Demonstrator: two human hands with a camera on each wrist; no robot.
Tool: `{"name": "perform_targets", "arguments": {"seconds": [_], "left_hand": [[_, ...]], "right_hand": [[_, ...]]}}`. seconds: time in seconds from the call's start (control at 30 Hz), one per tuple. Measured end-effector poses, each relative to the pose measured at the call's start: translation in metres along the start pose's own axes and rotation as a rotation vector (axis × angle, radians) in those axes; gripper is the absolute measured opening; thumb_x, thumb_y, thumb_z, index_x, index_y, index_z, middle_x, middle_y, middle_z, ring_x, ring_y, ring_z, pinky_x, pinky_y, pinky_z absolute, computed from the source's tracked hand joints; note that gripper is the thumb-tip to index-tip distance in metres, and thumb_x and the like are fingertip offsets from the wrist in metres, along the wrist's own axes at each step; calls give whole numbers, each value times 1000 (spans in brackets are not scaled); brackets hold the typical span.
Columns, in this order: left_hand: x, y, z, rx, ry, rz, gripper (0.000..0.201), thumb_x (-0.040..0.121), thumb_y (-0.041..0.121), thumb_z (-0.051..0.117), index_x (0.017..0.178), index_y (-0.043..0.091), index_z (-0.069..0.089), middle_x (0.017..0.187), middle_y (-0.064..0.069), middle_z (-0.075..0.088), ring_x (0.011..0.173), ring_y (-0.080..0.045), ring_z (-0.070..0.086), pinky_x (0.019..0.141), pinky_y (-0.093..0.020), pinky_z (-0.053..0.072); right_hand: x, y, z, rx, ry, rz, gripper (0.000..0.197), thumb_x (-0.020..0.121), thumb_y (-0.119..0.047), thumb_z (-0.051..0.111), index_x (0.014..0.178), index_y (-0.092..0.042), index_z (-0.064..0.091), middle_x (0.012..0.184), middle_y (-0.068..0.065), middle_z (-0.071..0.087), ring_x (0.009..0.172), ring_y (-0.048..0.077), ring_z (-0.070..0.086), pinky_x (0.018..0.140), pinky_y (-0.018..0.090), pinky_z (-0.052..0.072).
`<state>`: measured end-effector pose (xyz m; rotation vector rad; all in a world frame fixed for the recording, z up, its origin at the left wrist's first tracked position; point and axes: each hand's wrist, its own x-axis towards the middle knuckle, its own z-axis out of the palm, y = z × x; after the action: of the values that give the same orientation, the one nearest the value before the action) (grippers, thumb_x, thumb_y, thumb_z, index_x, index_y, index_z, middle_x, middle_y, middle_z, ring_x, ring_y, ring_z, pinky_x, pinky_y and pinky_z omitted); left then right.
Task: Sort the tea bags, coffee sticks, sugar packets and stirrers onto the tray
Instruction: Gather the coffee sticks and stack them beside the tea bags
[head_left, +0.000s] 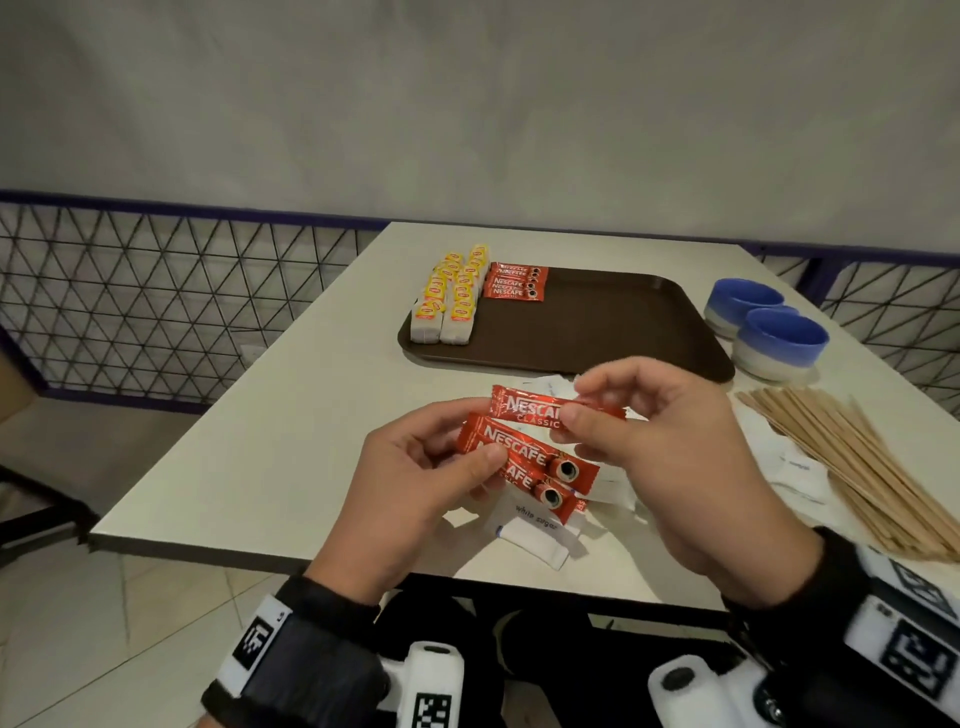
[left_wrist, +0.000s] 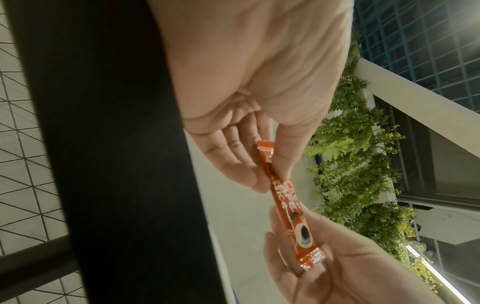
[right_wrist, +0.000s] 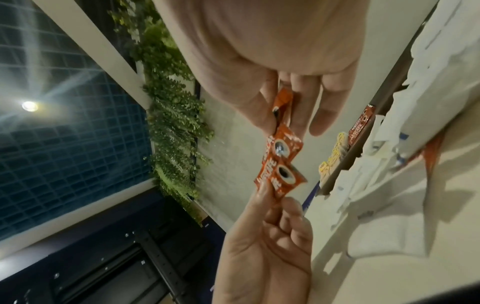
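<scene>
Pinching two coffee sticks (head_left: 524, 467), the left hand (head_left: 410, 488) faces the right hand (head_left: 660, 457), which pinches a third stick (head_left: 530, 410); tray (head_left: 597, 332) at 12 o'clock.

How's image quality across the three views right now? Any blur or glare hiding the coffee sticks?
Head view: evenly lit and sharp; print on the red coffee stick pinched by the right hand is readable, edges bend from the wide lens. Left wrist view: a dark black band blocks the left side; the stick's lettering is soft. Right wrist view: ceiling lamp flares; the white sugar packets smear.
</scene>
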<state>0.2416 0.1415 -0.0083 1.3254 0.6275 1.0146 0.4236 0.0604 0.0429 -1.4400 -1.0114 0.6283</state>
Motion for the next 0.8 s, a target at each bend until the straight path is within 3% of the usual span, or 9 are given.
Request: {"name": "perform_targets", "arguments": {"seconds": [0.07,0.2,0.27,0.4,0.5,0.7,0.8], "left_hand": [[0,0,1,-30,3,-2,47,69,16,79,116,14,73,101,-14,78,93,-25,75,79,-40,63],[3,-1,1,-29,33,26,36,73,15,78,108,10,74,92,-12,78,80,-18,73,67,-28,59],[3,-2,0,-6,45,33,31,74,17,77,104,9,75,89,-11,78,75,-16,72,66,-26,58],[3,0,-1,6,59,37,32,74,23,76,104,11,74,91,-7,78,80,-16,75,68,-25,59],[2,1,0,-10,69,41,29,76,18,76,104,11,74,90,-7,78,80,-17,75,68,-25,60],[3,0,1,-16,96,29,25,83,9,75,108,10,72,93,-6,79,81,-18,76,71,-26,61],[3,0,0,-5,117,25,25,84,11,74,109,12,72,94,-4,79,86,-17,76,73,-26,60]], "right_hand": [[-1,2,7,10,-24,34,9,84,-18,82,88,-25,77,91,-7,73,89,13,74,68,33,64],[-3,4,14,4,-91,67,10,86,-20,79,82,-28,80,89,-11,74,88,11,74,65,25,61],[-3,3,15,-20,-123,73,12,89,-20,77,81,-29,80,89,-10,75,89,12,74,67,27,61],[-5,0,10,-183,-205,8,10,87,-25,78,89,-34,79,94,-17,72,92,6,72,73,28,63],[-5,-5,5,-333,-249,-69,13,88,-27,76,96,-37,77,93,-24,71,90,1,71,75,26,62],[13,-14,-1,-334,-321,-33,16,87,-22,75,100,-30,79,95,-9,77,89,13,76,77,39,65],[23,-20,-4,-387,-414,-48,20,85,-23,74,104,-27,79,95,-9,78,90,12,76,77,37,65]]}}
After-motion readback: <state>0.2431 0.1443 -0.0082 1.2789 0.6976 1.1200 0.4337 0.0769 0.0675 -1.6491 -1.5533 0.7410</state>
